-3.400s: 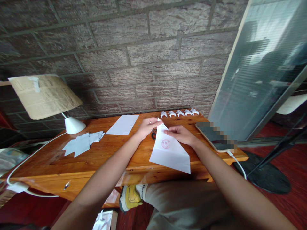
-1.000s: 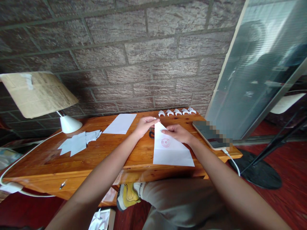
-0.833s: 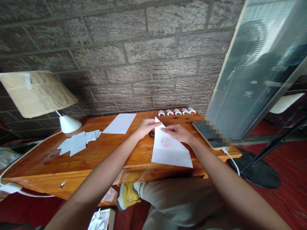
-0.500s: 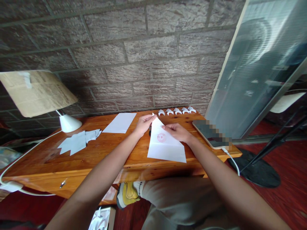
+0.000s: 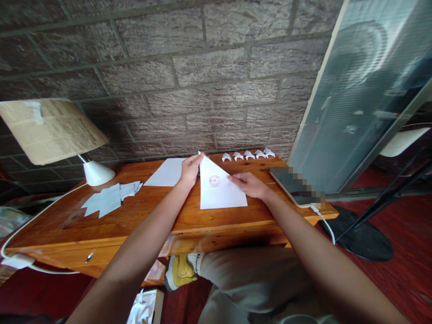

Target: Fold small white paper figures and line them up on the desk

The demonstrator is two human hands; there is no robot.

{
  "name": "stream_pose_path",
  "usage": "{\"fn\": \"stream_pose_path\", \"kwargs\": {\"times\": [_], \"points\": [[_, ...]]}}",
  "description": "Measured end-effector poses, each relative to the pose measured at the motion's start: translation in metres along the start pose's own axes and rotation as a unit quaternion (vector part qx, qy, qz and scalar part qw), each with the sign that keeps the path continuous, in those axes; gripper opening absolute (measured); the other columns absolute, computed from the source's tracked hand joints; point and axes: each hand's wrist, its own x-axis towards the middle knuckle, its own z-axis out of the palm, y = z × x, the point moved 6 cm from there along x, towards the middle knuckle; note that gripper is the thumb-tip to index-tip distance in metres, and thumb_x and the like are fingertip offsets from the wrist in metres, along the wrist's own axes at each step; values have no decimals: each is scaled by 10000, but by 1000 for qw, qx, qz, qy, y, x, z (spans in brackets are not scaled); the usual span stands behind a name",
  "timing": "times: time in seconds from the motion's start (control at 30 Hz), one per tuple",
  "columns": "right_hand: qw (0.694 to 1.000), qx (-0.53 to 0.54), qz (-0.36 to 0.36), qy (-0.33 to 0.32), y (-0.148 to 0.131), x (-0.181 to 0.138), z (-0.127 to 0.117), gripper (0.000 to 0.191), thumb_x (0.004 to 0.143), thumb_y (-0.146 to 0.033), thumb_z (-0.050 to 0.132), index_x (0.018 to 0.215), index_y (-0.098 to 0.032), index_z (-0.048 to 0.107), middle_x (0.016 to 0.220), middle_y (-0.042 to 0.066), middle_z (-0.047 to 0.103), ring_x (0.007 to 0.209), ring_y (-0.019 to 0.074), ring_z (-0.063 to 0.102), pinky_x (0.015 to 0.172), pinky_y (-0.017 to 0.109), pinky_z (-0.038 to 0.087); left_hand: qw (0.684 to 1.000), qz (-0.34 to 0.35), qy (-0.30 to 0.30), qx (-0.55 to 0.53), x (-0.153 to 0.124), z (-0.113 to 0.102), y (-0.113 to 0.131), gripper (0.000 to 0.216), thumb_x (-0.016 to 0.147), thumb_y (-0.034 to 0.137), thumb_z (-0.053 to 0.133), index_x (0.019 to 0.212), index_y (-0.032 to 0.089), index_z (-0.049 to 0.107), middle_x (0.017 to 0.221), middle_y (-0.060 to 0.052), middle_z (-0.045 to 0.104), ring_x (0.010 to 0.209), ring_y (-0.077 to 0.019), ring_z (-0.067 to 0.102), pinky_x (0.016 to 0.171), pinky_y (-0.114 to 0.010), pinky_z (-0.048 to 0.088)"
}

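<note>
A white sheet folded into a triangle (image 5: 218, 191), with a round red stamp on it, lies on the wooden desk (image 5: 141, 220). My left hand (image 5: 189, 168) pinches the sheet's top point at its left edge. My right hand (image 5: 248, 184) rests on the sheet's right slanted edge, fingers pressed on the paper. Both forearms reach in from below.
A flat white sheet (image 5: 165, 172) lies behind my left hand, and a pile of paper pieces (image 5: 110, 198) sits left. Several small folded paper figures (image 5: 248, 155) line the desk's back edge. A phone (image 5: 297, 186) with a cable lies right; a lamp (image 5: 50, 135) stands left.
The folded sheet has been slid and turned away from the desk's front edge toward the middle. Both hands moved with it, left hand going up and leftward.
</note>
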Motion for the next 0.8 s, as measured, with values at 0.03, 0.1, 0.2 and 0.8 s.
{"fn": "stream_pose_path", "kwargs": {"times": [0.03, 0.1, 0.2, 0.8], "points": [[1000, 0, -1, -1, 0, 0, 0, 577, 769, -690, 489, 698, -134, 626, 604, -5, 553, 543, 105, 427, 494, 232, 319, 1000, -3, 4, -5, 1, -1, 0, 347, 601, 459, 790, 740, 149, 719, 723, -41, 700, 608, -135, 598, 584, -251, 449], [1000, 4, -1, -3, 0, 1, 1, 578, 772, -687, 489, 708, -130, 631, 611, -1, 560, 545, 105, 431, 496, 231, 322, 1000, -9, 5, -13, 2, -1, -1, 348, 590, 452, 798, 734, 146, 715, 727, -47, 706, 610, -138, 605, 587, -252, 458], [1000, 16, -3, -6, -2, 0, 1, 568, 771, -679, 499, 705, -130, 629, 613, 0, 560, 548, 106, 436, 504, 234, 332, 999, -14, 6, -37, 2, -1, -2, 346, 583, 441, 805, 724, 141, 704, 729, -56, 711, 638, -154, 626, 613, -266, 477], [999, 31, -1, 37, -10, -6, -5, 566, 740, -709, 509, 698, -151, 593, 607, -8, 549, 568, 116, 452, 528, 243, 352, 986, -135, -79, -57, -17, 18, -11, 663, 490, 191, 873, 1105, 168, 625, 810, -40, 718, 660, -180, 661, 673, -325, 519]]}}
